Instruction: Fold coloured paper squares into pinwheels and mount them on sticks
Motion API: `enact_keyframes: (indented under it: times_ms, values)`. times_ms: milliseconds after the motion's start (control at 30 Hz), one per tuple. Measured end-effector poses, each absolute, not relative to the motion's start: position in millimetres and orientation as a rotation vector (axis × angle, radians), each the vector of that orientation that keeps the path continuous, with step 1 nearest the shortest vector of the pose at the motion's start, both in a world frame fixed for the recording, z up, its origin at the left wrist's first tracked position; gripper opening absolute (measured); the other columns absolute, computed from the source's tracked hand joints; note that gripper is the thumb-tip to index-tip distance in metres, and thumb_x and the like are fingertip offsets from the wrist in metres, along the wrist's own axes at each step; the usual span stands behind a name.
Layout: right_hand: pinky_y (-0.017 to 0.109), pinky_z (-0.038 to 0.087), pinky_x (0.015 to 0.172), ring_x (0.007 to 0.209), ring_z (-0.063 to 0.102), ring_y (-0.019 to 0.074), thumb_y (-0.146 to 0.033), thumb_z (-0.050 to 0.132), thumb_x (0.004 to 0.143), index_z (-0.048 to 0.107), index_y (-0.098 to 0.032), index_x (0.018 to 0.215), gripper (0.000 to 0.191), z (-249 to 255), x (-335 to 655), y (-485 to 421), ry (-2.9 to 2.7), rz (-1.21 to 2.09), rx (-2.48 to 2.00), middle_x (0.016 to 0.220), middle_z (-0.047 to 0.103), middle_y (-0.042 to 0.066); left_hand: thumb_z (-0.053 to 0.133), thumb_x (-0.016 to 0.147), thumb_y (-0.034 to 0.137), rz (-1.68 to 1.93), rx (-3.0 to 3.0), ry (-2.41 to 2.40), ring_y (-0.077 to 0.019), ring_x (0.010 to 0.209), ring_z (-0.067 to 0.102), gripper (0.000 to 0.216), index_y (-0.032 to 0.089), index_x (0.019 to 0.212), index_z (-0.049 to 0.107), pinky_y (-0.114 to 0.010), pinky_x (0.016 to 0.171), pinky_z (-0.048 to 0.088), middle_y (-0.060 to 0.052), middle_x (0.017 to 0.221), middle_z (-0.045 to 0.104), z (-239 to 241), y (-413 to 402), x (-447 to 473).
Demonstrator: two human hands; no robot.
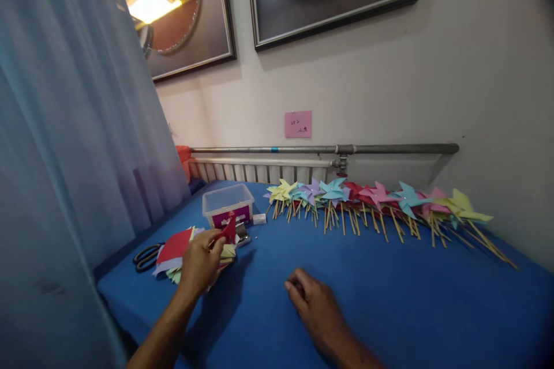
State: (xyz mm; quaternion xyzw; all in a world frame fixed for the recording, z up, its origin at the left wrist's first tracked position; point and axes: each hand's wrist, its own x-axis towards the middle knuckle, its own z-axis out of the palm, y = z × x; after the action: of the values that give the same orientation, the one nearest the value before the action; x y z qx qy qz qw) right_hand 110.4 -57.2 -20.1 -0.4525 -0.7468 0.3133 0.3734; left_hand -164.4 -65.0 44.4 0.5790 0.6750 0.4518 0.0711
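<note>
A piece of red paper [230,230] is pinched between the thumb and fingers of the left hand [202,258], just above the fanned stack of coloured paper [173,245] near the left edge of the blue-covered table [389,294]. Black-handled scissors [147,257] lie beside the stack, closer to that edge. Behind the hand stands a clear plastic tub [227,199]; its purple label [231,216] carries white lettering too blurred to read. A small white box [259,219] beside it bears print too tiny to make out. The right hand [318,302] is loosely curled near the table's middle; I cannot tell whether it grips anything. Pinwheels [333,190] on sticks line the far edge toward the right corner. On the wall, a pink note [298,124] has handwriting, seemingly "252", above unclear characters.
</note>
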Motion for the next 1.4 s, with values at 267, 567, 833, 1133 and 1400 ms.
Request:
enact_keyframes:
  times_ms: [267,567,833,1133,1400]
  values:
    - [0.035,0.050,0.084,0.092,0.068,0.0237,-0.064,0.076,0.077,0.072,-0.022,0.098,0.048,12.6,132.9,-25.8,-1.019,1.523,-0.729,0.096,0.075,0.007,0.088,0.070,0.042,1.055,0.809,0.814,-0.0213,0.072,0.073,0.040,0.010,0.089,0.073,-0.027,0.065,0.053,-0.012,0.084,0.077,30.6,-31.6,-44.3]
    - [0.033,0.050,0.081,0.084,0.068,0.0212,-0.055,0.083,0.075,0.078,-0.022,0.092,0.038,-10.5,168.9,-20.2,-0.758,1.565,-0.639,0.091,0.079,0.005,0.055,0.096,0.053,0.745,0.780,0.787,-0.0179,0.066,0.070,0.050,0.006,0.095,0.074,-0.025,0.058,0.050,-0.014,0.080,0.076,0.3,4.7,17.9]
    - [0.032,0.046,0.061,0.058,0.064,0.0181,-0.062,0.072,0.083,0.075,-0.018,0.085,0.044,-15.3,160.1,-14.2,-0.775,1.662,-0.679,0.073,0.076,0.005,0.059,0.078,0.080,0.825,0.975,0.808,-0.0162,0.059,0.063,0.072,0.010,0.087,0.071,-0.023,0.050,0.046,-0.012,0.077,0.072,-4.9,0.3,5.6]
    - [0.043,0.055,0.094,0.109,0.072,0.0292,-0.040,0.087,0.074,0.076,-0.021,0.093,0.029,-16.9,155.5,-13.1,-0.602,1.656,-0.651,0.102,0.081,0.007,0.093,0.050,0.051,1.240,0.965,0.997,-0.0103,0.049,0.053,0.050,0.014,0.070,0.066,-0.022,0.050,0.040,0.001,0.058,0.064,-12.3,7.7,12.5]
    - [0.043,0.057,0.094,0.106,0.074,0.0302,-0.042,0.091,0.067,0.076,-0.020,0.091,0.035,-8.0,149.4,-20.4,-0.655,1.624,-0.695,0.094,0.082,0.007,0.091,0.054,0.047,1.212,0.892,0.989,-0.0086,0.044,0.046,0.044,0.014,0.069,0.067,-0.023,0.046,0.031,0.001,0.054,0.062,-7.1,3.3,9.8]
